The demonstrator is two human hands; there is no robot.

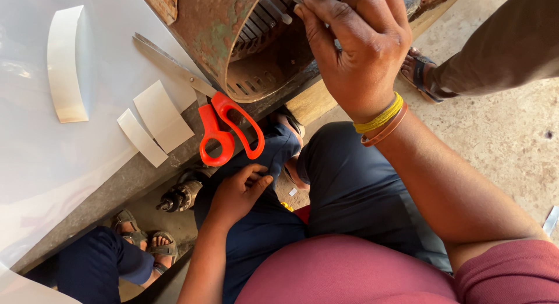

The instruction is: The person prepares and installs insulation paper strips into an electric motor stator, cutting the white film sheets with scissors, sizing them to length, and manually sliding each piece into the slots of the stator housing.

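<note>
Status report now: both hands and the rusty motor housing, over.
Right hand at the slots of the rusty motor housing, fingers pinched there. Left hand resting on knee, holding nothing. Orange scissors lying beside housing, untouched.

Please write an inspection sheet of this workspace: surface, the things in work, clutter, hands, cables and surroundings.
Surface: grey bench partly covered by a white sheet.
Things in work: rusty slotted motor housing at the bench edge.
Clutter: orange-handled scissors; cut white strips; curved white strip.
Hands: right hand reaches into the housing, whether it pinches something cannot be told; left hand rests on the knee, fingers curled.
Cables: nothing seen.
Surroundings: concrete floor; another person's sandalled feet; dark metal part under the bench.
</note>
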